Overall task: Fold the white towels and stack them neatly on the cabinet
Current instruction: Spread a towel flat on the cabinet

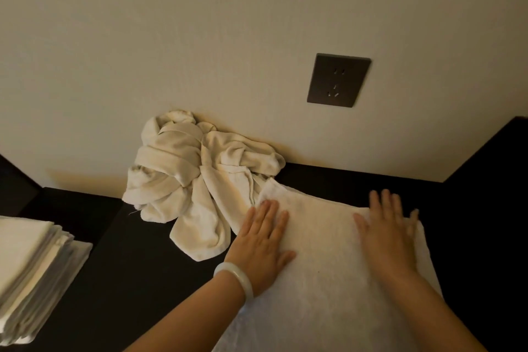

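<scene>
A white towel (323,260) lies spread flat on the dark cabinet top (148,260), running toward me. My left hand (261,243) presses flat on its left part, fingers straight, a pale bangle on the wrist. My right hand (388,234) presses flat on its right part near the far edge. A crumpled heap of white towels (194,180) lies against the wall just left of the flat towel and touches its far left corner. A stack of folded white towels (31,268) sits at the left edge of view.
The beige wall rises right behind the cabinet, with a dark power socket (338,80) above the flat towel. The dark cabinet top extends to the right, where it steps up at the far right corner (485,168).
</scene>
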`<state>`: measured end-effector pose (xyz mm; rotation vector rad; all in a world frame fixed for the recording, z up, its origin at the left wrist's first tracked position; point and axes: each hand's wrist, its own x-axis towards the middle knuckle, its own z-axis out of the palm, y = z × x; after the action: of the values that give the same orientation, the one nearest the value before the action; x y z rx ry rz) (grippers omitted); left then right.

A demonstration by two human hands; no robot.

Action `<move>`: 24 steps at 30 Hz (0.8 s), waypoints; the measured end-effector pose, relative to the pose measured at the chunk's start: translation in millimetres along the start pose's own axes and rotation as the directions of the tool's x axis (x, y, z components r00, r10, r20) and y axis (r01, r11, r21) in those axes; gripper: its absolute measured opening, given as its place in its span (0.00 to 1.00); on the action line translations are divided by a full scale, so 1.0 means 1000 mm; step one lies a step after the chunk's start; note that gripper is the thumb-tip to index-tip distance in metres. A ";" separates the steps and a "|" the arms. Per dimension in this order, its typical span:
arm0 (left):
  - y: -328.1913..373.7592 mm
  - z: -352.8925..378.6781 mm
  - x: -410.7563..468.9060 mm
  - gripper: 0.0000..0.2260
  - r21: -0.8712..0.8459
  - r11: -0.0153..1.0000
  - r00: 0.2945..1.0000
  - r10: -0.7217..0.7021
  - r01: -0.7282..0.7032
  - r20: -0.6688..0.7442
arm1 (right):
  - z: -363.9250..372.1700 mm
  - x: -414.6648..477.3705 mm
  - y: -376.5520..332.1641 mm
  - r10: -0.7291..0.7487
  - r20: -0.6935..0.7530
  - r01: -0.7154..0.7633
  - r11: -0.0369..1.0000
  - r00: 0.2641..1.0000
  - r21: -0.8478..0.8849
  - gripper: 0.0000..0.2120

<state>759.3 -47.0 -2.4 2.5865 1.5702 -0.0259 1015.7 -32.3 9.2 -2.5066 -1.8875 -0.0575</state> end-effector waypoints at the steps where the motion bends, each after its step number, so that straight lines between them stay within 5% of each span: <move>1: 0.002 0.000 0.005 0.32 0.003 1.000 1.000 0.006 -0.006 -0.025 | 0.000 -0.009 -0.009 -0.104 -0.020 0.105 0.992 0.994 0.070 0.30; 3: 0.005 0.002 0.016 0.32 0.012 0.999 0.999 0.037 -0.036 -0.040 | 0.009 -0.031 -0.025 -0.299 0.021 0.292 0.945 0.954 0.147 0.30; 5: 0.001 0.005 0.027 0.33 0.044 0.998 0.999 0.046 -0.045 -0.013 | 0.022 -0.038 -0.022 -0.310 0.098 0.293 0.943 0.946 0.157 0.29; 10: -0.009 0.012 0.034 0.35 0.065 0.997 0.999 0.032 -0.031 -0.006 | 0.025 -0.021 0.041 -0.010 0.099 0.000 0.994 0.995 0.107 0.31; 13: -0.008 0.012 0.035 0.34 0.050 0.998 0.999 0.031 -0.029 -0.032 | 0.017 -0.020 0.062 0.039 0.111 -0.048 0.996 0.993 0.079 0.31; 16: -0.008 0.011 0.035 0.34 0.074 0.997 0.999 0.030 -0.029 -0.018 | 0.010 -0.024 0.062 0.055 -0.013 -0.048 0.949 0.998 0.310 0.28; 18: -0.007 0.008 0.035 0.35 0.058 0.998 0.999 0.028 -0.027 -0.017 | 0.004 -0.021 0.065 0.227 -0.110 -0.140 0.847 0.968 0.512 0.23; 20: -0.006 0.006 0.034 0.34 0.049 0.998 0.999 0.031 -0.030 -0.014 | -0.002 -0.013 0.072 0.334 -0.074 -0.242 0.801 0.939 0.548 0.17; 24: -0.003 0.000 0.033 0.34 0.053 0.998 1.000 0.026 -0.026 0.007 | -0.008 0.007 0.086 0.324 0.070 -0.299 0.740 0.943 0.603 0.09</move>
<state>771.8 -16.1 -5.5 2.6440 1.5540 -0.0743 1099.9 -49.7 18.9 -2.2735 -1.1666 0.4302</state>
